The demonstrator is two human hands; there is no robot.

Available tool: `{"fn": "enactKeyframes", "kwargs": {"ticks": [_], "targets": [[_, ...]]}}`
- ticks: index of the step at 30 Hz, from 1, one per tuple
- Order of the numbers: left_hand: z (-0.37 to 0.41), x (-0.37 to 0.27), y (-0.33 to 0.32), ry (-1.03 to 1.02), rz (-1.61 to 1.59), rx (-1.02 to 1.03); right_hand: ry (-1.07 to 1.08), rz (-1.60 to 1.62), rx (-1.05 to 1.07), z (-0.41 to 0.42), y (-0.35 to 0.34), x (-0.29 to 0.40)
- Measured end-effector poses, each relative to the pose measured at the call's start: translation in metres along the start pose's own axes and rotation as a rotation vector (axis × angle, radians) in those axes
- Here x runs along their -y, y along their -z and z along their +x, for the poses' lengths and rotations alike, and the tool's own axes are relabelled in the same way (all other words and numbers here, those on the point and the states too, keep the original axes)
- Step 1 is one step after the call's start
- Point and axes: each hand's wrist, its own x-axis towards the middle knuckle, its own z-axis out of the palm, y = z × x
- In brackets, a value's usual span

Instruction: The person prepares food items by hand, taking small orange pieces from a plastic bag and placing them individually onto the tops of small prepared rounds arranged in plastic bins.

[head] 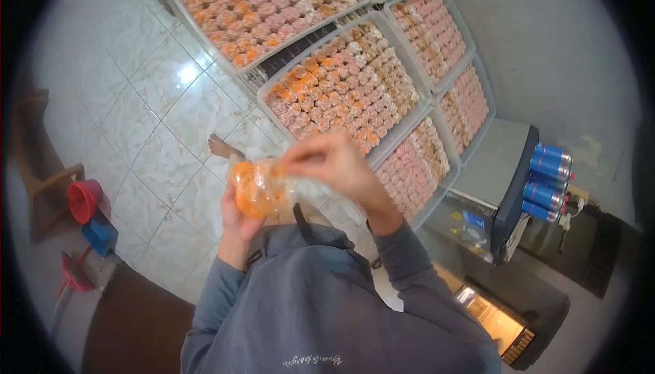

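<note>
My left hand (241, 215) is closed around a clear plastic bag (263, 189) with bright orange contents, held up in front of my waist. What the contents are is blurred. My right hand (335, 164) has its fingertips pinched at the bag's right end, where the plastic is thin and loose. Just beyond my right hand lies a translucent plastic tray (263, 98). Inside it are tight rows of small round pieces (353, 87) in pink, orange and pale brown. One bare foot (225, 146) shows on the floor past the bag.
More trays, one with its rim (225, 67) near the dark rack (297, 51), spread ahead and right. Several blue canisters (545, 197) stand on a grey appliance (491, 154). Left are a red bucket (86, 200), a blue dustpan (100, 233) and wooden furniture (51, 177) on tiled floor (148, 133).
</note>
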Motion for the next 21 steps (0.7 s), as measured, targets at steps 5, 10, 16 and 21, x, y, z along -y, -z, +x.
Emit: {"fn": "enactKeyframes", "kwargs": {"ticks": [5,10,16,21], "targets": [[-0.011,-0.012,-0.003,-0.107,-0.038,0.049,-0.007,-0.266,-0.216,0.073,0.013,-0.027],[-0.037,-0.014,0.022,-0.227,-0.059,0.033,0.418,-0.728,-0.404,0.113,-0.019,-0.073],[-0.054,-0.011,0.059,-0.256,-0.048,0.076,0.232,-0.726,-0.306,0.02,-0.006,-0.092],[-0.045,-0.011,0.072,-0.252,-0.049,0.02,0.227,-0.69,-0.347,-0.06,0.009,-0.112]]}}
